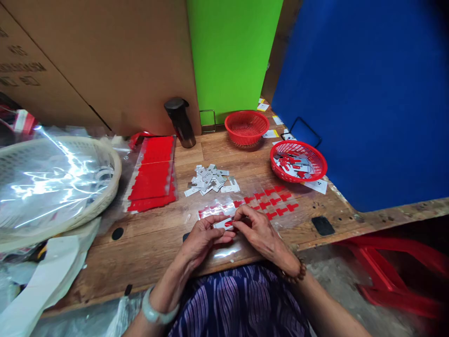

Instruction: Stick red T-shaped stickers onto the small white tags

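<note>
Blue panel point(368, 103), grey floor point(329, 271) (mottled)

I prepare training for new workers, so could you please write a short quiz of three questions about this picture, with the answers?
1. True or false: the left hand holds a small white piece.

2. Where does the heap of loose white pieces lie?
A) in the large pale basket
B) on the wooden table, left of the nearer red basket
C) on the floor

3. Fill in: the beaded bracelet is on the person's ____ wrist.

Key: 1. True. 2. B. 3. Right.
</note>
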Action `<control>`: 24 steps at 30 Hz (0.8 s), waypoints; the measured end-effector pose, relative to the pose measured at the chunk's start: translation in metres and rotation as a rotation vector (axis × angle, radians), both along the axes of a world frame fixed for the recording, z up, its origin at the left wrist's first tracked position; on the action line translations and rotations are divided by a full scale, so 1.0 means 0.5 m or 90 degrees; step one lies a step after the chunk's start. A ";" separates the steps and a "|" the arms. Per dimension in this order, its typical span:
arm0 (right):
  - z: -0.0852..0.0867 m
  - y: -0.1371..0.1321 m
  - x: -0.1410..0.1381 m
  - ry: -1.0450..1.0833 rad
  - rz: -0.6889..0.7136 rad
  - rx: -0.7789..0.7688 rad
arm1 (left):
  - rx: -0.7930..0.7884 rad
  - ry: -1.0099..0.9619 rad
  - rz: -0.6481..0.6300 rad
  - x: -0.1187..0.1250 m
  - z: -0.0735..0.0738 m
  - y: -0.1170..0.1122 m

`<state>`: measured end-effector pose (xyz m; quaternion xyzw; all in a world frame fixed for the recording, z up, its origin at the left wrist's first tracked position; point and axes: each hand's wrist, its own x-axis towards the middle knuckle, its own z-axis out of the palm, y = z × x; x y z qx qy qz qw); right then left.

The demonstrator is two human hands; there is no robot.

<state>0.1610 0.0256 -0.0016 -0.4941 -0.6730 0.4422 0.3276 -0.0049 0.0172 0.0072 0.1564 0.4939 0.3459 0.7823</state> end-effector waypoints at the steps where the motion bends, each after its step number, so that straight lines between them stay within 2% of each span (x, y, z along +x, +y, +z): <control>1: -0.001 0.000 0.000 0.000 0.000 0.000 | 0.003 0.001 -0.004 0.000 0.000 0.000; 16: 0.003 -0.001 -0.007 0.028 0.004 -0.026 | 0.016 0.004 -0.012 -0.003 -0.008 0.000; 24: 0.006 -0.007 -0.015 0.023 -0.032 -0.036 | 0.083 0.078 -0.011 -0.003 -0.033 -0.005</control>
